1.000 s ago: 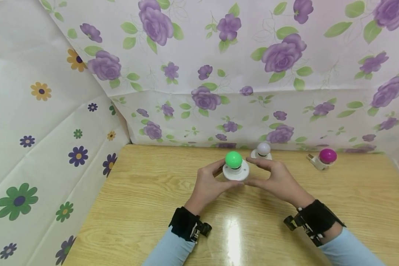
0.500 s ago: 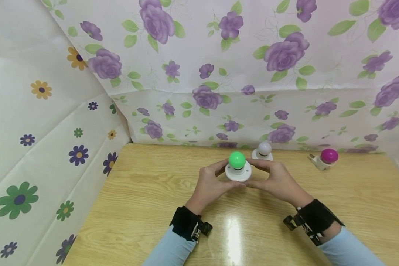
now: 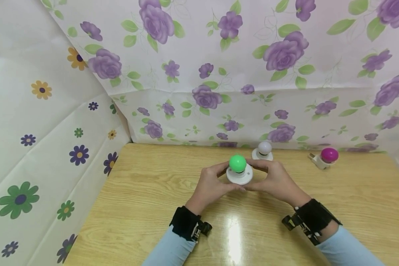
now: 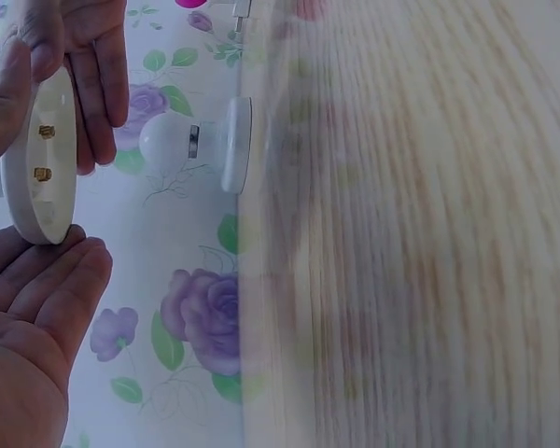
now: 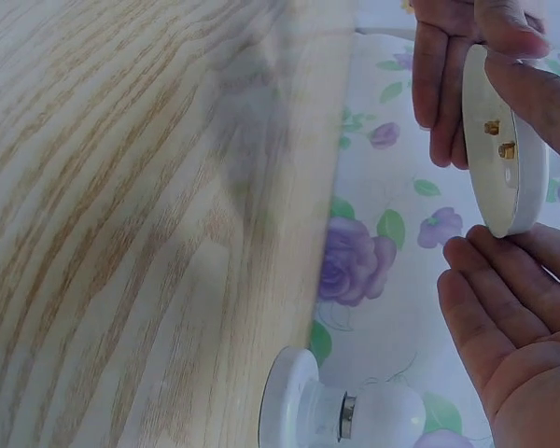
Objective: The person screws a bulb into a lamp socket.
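A round white lamp holder (image 3: 240, 180) with a green bulb (image 3: 237, 163) in it is held between both hands, bulb up. My left hand (image 3: 208, 186) grips its left side, thumb at the near edge. From the other side my right hand (image 3: 275, 184) grips the rim, and the two thumb tips lie close together at the front. Both wrist views show the holder's hollow underside (image 4: 58, 201) with brass terminals (image 5: 499, 140), raised off the table. The green bulb is almost wholly hidden in those wrist views.
Just behind the hands stands a second white lamp holder (image 3: 267, 157) with a white bulb (image 3: 264, 148). Farther right lies a white plug-in socket (image 3: 319, 162) carrying a magenta bulb (image 3: 329, 155). Flowered sheeting (image 3: 186, 79) borders the wooden table (image 3: 146, 207) behind and at left.
Over the last second the holder with the green bulb has shifted slightly right and a little nearer the person. Both hands keep their grip on it.
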`<state>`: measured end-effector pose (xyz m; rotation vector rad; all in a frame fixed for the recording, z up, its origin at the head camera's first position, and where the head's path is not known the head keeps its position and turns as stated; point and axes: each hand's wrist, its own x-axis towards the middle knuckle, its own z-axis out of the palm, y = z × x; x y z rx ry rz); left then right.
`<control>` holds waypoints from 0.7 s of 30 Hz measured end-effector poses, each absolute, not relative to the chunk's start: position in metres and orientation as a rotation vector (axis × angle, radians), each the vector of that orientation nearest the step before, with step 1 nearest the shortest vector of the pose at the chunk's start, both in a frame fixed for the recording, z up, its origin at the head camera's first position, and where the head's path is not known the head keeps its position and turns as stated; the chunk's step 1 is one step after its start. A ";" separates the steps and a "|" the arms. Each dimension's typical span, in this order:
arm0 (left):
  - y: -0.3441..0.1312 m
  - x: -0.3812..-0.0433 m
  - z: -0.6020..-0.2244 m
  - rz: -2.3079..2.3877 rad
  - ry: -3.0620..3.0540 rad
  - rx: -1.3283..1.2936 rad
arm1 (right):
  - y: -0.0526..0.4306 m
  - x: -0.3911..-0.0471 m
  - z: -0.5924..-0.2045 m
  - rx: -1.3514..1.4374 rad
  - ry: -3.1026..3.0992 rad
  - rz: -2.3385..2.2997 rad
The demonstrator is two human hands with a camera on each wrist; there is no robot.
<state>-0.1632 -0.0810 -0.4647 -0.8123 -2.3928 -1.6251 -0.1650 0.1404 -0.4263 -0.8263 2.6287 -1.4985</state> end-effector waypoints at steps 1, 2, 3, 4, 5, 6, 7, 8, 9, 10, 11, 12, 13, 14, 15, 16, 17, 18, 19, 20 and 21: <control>-0.081 -0.163 -0.465 -1.624 -2.396 -0.820 | 0.141 -0.167 -0.430 -0.829 2.630 -1.488; -0.080 -0.163 -0.464 -1.623 -2.403 -0.824 | 0.142 -0.168 -0.434 -0.834 2.630 -1.479; -0.080 -0.163 -0.464 -1.623 -2.412 -0.825 | 0.143 -0.170 -0.437 -0.839 2.631 -1.468; -0.080 -0.162 -0.464 -1.624 -2.421 -0.827 | 0.143 -0.171 -0.440 -0.844 2.633 -1.457; -0.080 -0.162 -0.463 -1.624 -2.433 -0.825 | 0.144 -0.172 -0.442 -0.849 2.631 -1.451; -0.080 -0.161 -0.463 -1.620 -2.444 -0.830 | 0.144 -0.172 -0.444 -0.856 2.631 -1.444; -0.080 -0.161 -0.463 -1.619 -2.455 -0.831 | 0.144 -0.172 -0.445 -0.859 2.634 -1.438; -0.080 -0.161 -0.463 -1.615 -2.468 -0.830 | 0.145 -0.172 -0.447 -0.860 2.633 -1.439; -0.080 -0.161 -0.463 -1.609 -2.477 -0.833 | 0.145 -0.171 -0.447 -0.857 2.636 -1.439; -0.080 -0.160 -0.463 -1.598 -2.488 -0.837 | 0.145 -0.171 -0.448 -0.849 2.638 -1.439; -0.080 -0.160 -0.463 -1.577 -2.500 -0.840 | 0.145 -0.170 -0.449 -0.840 2.638 -1.445; -0.080 -0.160 -0.463 -1.548 -2.515 -0.838 | 0.146 -0.170 -0.450 -0.832 2.639 -1.449; -0.080 -0.160 -0.463 -1.520 -2.534 -0.831 | 0.146 -0.169 -0.451 -0.820 2.642 -1.455; -0.080 -0.161 -0.463 -1.493 -2.552 -0.826 | 0.147 -0.169 -0.452 -0.808 2.642 -1.464; -0.080 -0.161 -0.463 -1.469 -2.567 -0.820 | 0.148 -0.168 -0.453 -0.795 2.648 -1.472; -0.081 -0.161 -0.462 -1.437 -2.582 -0.814 | 0.149 -0.168 -0.454 -0.781 2.653 -1.479; -0.081 -0.161 -0.462 -1.411 -2.594 -0.805 | 0.150 -0.168 -0.454 -0.765 2.660 -1.485; -0.082 -0.161 -0.461 -1.392 -2.605 -0.787 | 0.152 -0.168 -0.455 -0.745 2.667 -1.493; -0.083 -0.161 -0.461 -1.377 -2.606 -0.769 | 0.154 -0.168 -0.455 -0.724 2.674 -1.503; -0.084 -0.162 -0.461 -1.368 -2.600 -0.741 | 0.156 -0.168 -0.455 -0.701 2.677 -1.518; -0.085 -0.162 -0.461 -1.358 -2.585 -0.707 | 0.158 -0.168 -0.455 -0.678 2.677 -1.535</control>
